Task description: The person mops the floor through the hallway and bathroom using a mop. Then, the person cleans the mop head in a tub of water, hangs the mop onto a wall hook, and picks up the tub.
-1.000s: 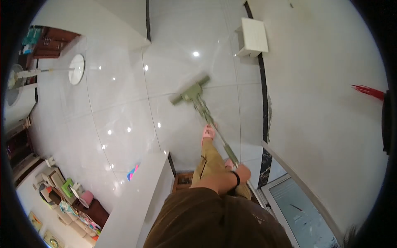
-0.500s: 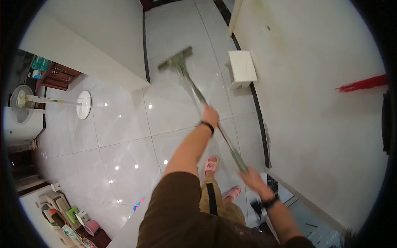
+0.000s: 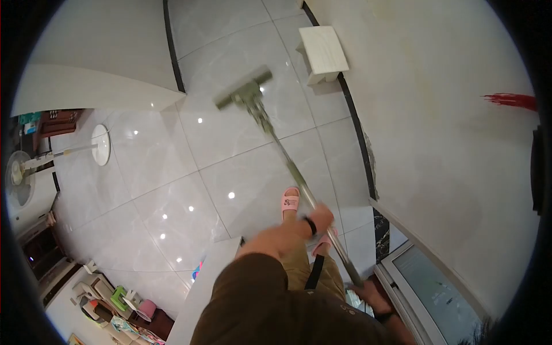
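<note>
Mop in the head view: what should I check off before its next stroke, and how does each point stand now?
1. Left hand closed around the mop pole: ok.
2. Right hand at the pole's near end: ok.
3. Mop head apart from the white stool: ok, bare floor shows between them.
4. Mop head apart from the pink slippers: ok, it is well ahead of them.
5. Fan base away from the mop head: ok, it stands far off to the left.
6. Mop head pressed evenly on the floor: cannot tell, it is blurred.
</note>
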Available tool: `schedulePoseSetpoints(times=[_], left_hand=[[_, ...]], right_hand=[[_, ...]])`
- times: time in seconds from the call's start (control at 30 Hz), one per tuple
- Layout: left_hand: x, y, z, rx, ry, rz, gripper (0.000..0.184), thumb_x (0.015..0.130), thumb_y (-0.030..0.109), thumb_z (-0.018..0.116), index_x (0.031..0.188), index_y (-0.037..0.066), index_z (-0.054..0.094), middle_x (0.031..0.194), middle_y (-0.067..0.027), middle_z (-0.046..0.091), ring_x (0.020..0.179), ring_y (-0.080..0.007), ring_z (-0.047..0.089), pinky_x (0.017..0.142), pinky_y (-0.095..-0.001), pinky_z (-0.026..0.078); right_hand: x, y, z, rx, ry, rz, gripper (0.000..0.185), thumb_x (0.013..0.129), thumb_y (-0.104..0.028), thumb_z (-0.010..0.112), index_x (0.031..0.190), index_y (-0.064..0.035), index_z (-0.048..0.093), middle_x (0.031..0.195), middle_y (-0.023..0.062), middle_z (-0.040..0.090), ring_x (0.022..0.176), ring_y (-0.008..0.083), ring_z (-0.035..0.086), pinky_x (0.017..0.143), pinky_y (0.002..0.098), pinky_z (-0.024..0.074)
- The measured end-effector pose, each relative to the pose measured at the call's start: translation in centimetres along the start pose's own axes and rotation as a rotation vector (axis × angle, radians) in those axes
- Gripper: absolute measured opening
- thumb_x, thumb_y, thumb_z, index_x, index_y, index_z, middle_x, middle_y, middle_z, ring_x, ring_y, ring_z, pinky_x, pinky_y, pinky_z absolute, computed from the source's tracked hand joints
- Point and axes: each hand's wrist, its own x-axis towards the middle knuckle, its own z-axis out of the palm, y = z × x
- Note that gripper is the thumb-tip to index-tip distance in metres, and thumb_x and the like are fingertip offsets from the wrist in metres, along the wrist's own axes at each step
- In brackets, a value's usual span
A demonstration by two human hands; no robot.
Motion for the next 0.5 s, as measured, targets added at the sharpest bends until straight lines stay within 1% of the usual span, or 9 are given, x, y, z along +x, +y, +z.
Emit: schedulePoseSetpoints(times=[0.03, 0.13, 0.17, 0.2, 0.27, 0.33, 0.37, 0.43, 0.5], left_hand=[[0.4, 5.4, 4.5, -0.124, 0.045, 0.062, 0.012, 0.072, 0.017, 0.060, 0.066, 0.008, 0.066, 0.068, -0.0102, 0.064, 0.066, -0.0264, 0.063, 0.063, -0.0407, 0.046], [-3.0, 18.8, 5.2, -0.390, -0.115, 0.314, 0.014, 0.074, 0.014, 0.059, 0.067, 0.005, 0.066, 0.070, -0.0119, 0.065, 0.070, -0.0299, 0.064, 0.061, -0.0448, 0.048], [-4.3, 21.2, 3.1, -0.361, -0.203, 0.469, 0.013, 0.073, 0.016, 0.062, 0.069, 0.005, 0.067, 0.072, -0.0133, 0.065, 0.072, -0.0307, 0.064, 0.062, -0.0442, 0.049], [-5.2, 22.3, -0.2, -0.372, -0.335, 0.510, 0.012, 0.072, 0.017, 0.064, 0.071, 0.006, 0.069, 0.073, -0.0134, 0.066, 0.073, -0.0313, 0.065, 0.063, -0.0430, 0.049], [-4.3, 23.5, 2.5, -0.413, -0.268, 0.515, 0.012, 0.071, 0.017, 0.066, 0.072, 0.005, 0.069, 0.074, -0.0127, 0.066, 0.072, -0.0308, 0.064, 0.061, -0.0423, 0.049], [-3.8, 21.4, 0.3, -0.376, -0.261, 0.472, 0.012, 0.065, 0.018, 0.069, 0.072, 0.008, 0.071, 0.073, -0.0110, 0.067, 0.074, -0.0308, 0.065, 0.063, -0.0413, 0.050], [-3.5, 19.4, -1.5, -0.313, -0.309, 0.395, 0.010, 0.063, 0.016, 0.069, 0.068, 0.007, 0.069, 0.071, -0.0111, 0.065, 0.072, -0.0305, 0.064, 0.061, -0.0415, 0.050], [-3.2, 14.6, -3.5, -0.252, -0.234, 0.303, 0.008, 0.063, 0.016, 0.068, 0.067, 0.009, 0.069, 0.070, -0.0118, 0.065, 0.071, -0.0308, 0.064, 0.060, -0.0422, 0.049], [-1.4, 9.4, -0.7, -0.143, -0.079, 0.177, 0.012, 0.070, 0.018, 0.063, 0.071, 0.008, 0.069, 0.073, -0.0122, 0.066, 0.072, -0.0317, 0.065, 0.065, -0.0471, 0.048]], right_hand=[[-4.0, 2.2, 0.5, -0.058, -0.082, 0.196, 0.050, 0.078, -0.048, 0.065, 0.082, 0.0012, 0.065, 0.066, 0.0143, 0.062, 0.066, 0.0296, 0.064, 0.063, 0.0420, 0.0483], [-11.6, 9.2, 2.2, -0.005, -0.096, 0.362, 0.049, 0.079, -0.047, 0.065, 0.084, 0.0011, 0.065, 0.068, 0.0131, 0.062, 0.067, 0.0281, 0.063, 0.063, 0.0408, 0.0479], [-13.4, 10.6, 2.5, 0.015, -0.087, 0.388, 0.049, 0.079, -0.047, 0.065, 0.085, 0.0011, 0.065, 0.068, 0.0127, 0.062, 0.067, 0.0276, 0.063, 0.062, 0.0404, 0.0478], [-14.4, 11.5, 2.5, 0.032, -0.078, 0.406, 0.048, 0.079, -0.047, 0.065, 0.086, 0.0011, 0.065, 0.068, 0.0123, 0.063, 0.067, 0.0271, 0.063, 0.062, 0.0401, 0.0477], [-15.4, 12.5, 2.3, 0.060, -0.058, 0.406, 0.048, 0.079, -0.046, 0.065, 0.088, 0.0010, 0.065, 0.069, 0.0115, 0.063, 0.067, 0.0261, 0.062, 0.061, 0.0393, 0.0475], [-15.0, 12.7, 2.0, 0.086, -0.037, 0.372, 0.048, 0.080, -0.046, 0.065, 0.090, 0.0010, 0.065, 0.070, 0.0108, 0.063, 0.067, 0.0251, 0.062, 0.061, 0.0385, 0.0473], [-14.1, 12.5, 1.8, 0.094, -0.031, 0.339, 0.047, 0.080, -0.045, 0.065, 0.091, 0.0009, 0.065, 0.071, 0.0104, 0.063, 0.067, 0.0247, 0.062, 0.060, 0.0381, 0.0472], [-11.3, 11.5, 1.5, 0.113, -0.035, 0.243, 0.047, 0.081, -0.045, 0.065, 0.092, 0.0009, 0.065, 0.071, 0.0096, 0.064, 0.067, 0.0237, 0.062, 0.060, 0.0374, 0.0470], [-7.0, 9.7, 0.6, 0.145, -0.073, 0.081, 0.047, 0.081, -0.044, 0.065, 0.094, 0.0008, 0.065, 0.072, 0.0088, 0.064, 0.067, 0.0227, 0.061, 0.059, 0.0366, 0.0468]])
